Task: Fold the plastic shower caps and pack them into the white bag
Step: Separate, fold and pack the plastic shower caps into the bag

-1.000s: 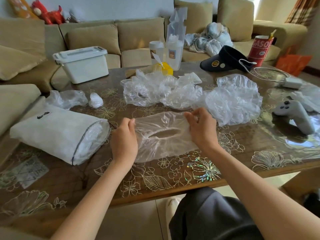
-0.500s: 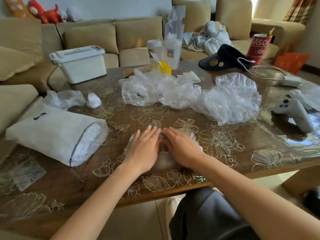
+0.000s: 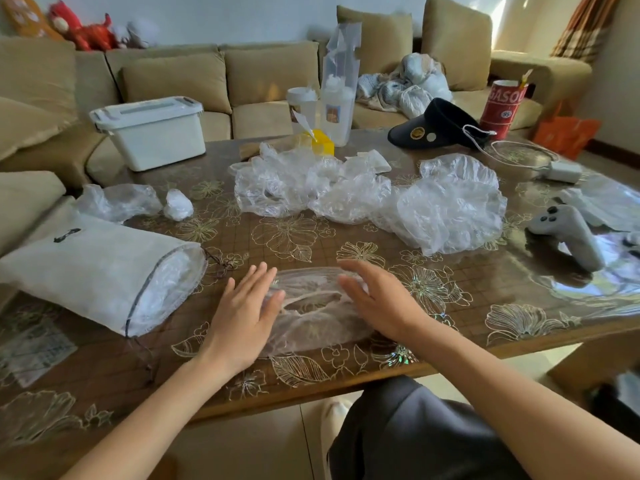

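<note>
Both hands were flat and spread, gripping nothing: left hand (image 3: 242,317) and right hand (image 3: 377,299) pressed the shower cap (image 3: 313,306) lying between them, long axis left-right. White bag (image 3: 93,268) sat left of the left hand, its mouth facing the hand.

A white lidded storage box (image 3: 152,131) stands at the far left corner of the counter (image 3: 450,306). Right of the box sit a yellow block (image 3: 322,143), a black visor (image 3: 434,124), a red can (image 3: 504,103), a white charger (image 3: 562,171) and, nearest, a grey controller (image 3: 568,233). Behind the box runs a tan sofa (image 3: 180,74).
</note>
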Demonstrator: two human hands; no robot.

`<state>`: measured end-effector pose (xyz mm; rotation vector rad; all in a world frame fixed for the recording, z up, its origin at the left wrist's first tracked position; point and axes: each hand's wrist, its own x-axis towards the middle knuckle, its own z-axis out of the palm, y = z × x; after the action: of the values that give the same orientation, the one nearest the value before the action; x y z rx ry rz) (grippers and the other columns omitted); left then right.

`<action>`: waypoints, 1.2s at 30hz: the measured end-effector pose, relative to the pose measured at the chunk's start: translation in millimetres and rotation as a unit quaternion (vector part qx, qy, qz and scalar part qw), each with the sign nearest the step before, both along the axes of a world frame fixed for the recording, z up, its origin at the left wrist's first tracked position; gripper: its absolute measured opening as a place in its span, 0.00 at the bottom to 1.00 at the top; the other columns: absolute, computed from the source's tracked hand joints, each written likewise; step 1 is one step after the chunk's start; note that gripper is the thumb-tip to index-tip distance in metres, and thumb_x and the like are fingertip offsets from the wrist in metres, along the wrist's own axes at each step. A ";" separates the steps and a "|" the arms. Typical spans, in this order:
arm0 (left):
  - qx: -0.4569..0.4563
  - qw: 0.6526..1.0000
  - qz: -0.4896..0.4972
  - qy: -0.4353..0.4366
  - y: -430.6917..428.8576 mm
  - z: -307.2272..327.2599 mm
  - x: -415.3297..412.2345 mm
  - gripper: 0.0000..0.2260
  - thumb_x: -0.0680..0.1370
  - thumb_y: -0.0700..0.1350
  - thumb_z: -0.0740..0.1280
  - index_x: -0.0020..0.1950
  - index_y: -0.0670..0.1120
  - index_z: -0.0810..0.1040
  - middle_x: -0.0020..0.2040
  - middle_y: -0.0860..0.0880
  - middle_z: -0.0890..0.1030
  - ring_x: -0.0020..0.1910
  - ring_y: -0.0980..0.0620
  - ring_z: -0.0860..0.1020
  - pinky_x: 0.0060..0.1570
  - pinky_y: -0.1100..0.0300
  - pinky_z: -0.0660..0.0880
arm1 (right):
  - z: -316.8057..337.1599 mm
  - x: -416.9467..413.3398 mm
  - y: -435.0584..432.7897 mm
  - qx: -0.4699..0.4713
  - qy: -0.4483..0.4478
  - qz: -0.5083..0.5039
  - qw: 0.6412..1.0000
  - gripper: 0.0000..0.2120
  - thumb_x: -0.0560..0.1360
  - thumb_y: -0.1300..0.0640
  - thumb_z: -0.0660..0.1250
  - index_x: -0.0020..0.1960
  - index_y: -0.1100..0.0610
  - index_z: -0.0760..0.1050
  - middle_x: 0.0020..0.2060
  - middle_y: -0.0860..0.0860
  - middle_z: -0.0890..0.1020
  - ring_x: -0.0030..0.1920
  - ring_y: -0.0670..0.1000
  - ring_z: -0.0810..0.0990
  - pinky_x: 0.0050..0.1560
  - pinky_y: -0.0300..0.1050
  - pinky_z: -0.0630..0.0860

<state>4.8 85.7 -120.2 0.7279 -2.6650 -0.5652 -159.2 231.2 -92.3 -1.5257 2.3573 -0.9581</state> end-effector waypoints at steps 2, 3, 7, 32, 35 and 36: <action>0.004 0.994 -0.054 0.093 4.8 2.6 14.2 0.28 0.77 0.66 0.51 0.69 0.52 0.68 0.71 0.60 0.63 0.71 0.69 0.55 0.69 0.73 0.48 | 16.1 0.8 6.4 -0.055 -0.029 -0.009 0.998 0.15 0.79 0.53 0.62 0.63 0.55 0.73 0.59 0.47 0.76 0.60 0.46 0.73 0.59 0.36 0.66; 0.004 0.992 -0.087 0.095 6.6 5.7 22.9 0.27 0.75 0.68 0.53 0.67 0.55 0.70 0.69 0.64 0.65 0.68 0.74 0.57 0.66 0.76 0.54 | 23.6 2.2 7.2 -0.061 -0.049 0.018 0.997 0.12 0.77 0.55 0.65 0.59 0.55 0.75 0.55 0.46 0.77 0.56 0.45 0.74 0.57 0.35 0.69; 0.001 0.987 -0.161 0.011 14.2 12.1 41.8 0.28 0.68 0.75 0.56 0.63 0.63 0.69 0.63 0.74 0.63 0.63 0.79 0.59 0.58 0.79 0.58 | 26.8 16.3 13.0 0.110 -0.040 0.149 0.982 0.19 0.69 0.48 0.73 0.56 0.53 0.75 0.56 0.48 0.74 0.56 0.45 0.71 0.56 0.36 0.68; 0.092 0.984 0.076 0.132 -18.1 14.4 10.5 0.19 0.79 0.53 0.61 0.38 0.39 0.76 0.31 0.43 0.76 0.31 0.46 0.73 0.30 0.63 0.64 | 6.7 -18.5 -22.2 0.037 -0.138 -0.095 0.985 0.18 0.79 0.50 0.61 0.36 0.60 0.72 0.27 0.48 0.70 0.27 0.46 0.64 0.27 0.37 0.60; 0.037 0.983 0.160 0.087 -19.0 15.1 -7.2 0.20 0.81 0.51 0.58 0.35 0.39 0.73 0.28 0.47 0.71 0.28 0.50 0.69 0.26 0.62 0.60 | 6.6 -15.0 -34.7 0.067 -0.056 -0.154 0.984 0.21 0.80 0.47 0.59 0.31 0.55 0.66 0.27 0.48 0.71 0.27 0.47 0.67 0.27 0.39 0.61; 0.002 0.981 0.184 0.060 -15.9 14.6 -11.3 0.19 0.81 0.51 0.57 0.36 0.41 0.73 0.28 0.49 0.71 0.28 0.51 0.70 0.25 0.60 0.60 | 5.7 -13.2 -35.5 0.081 -0.021 -0.171 0.982 0.20 0.80 0.47 0.59 0.32 0.55 0.66 0.28 0.48 0.72 0.29 0.49 0.70 0.28 0.39 0.62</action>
<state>-6.6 69.9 -105.7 1.1162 -2.3382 -0.4949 -172.4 195.7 -86.6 -1.0537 2.6446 -0.8262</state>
